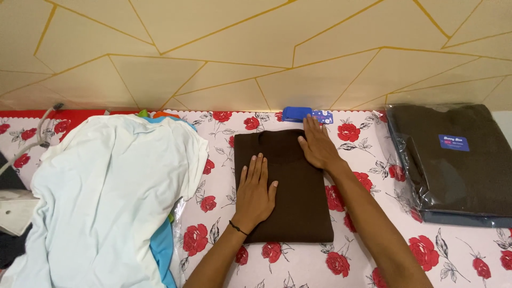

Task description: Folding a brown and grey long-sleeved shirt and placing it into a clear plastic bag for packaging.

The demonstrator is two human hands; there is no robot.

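A dark brown garment [296, 184], folded into a neat rectangle, lies on a white table cover printed with red roses [368, 250]. My left hand [255, 191] rests flat on its lower left part, fingers together and pointing away from me. My right hand [318, 144] presses flat on the upper right corner, its fingertips reaching past the top edge toward a small blue object [296, 113] by the wall. Neither hand grips anything.
A pile of pale white and blue clothes [112, 197] covers the left of the table. At the right lies a stack of dark brown garments in clear plastic bags [453, 160]. A cream wall with gold lines [256, 48] rises behind. A white cable [40, 133] hangs far left.
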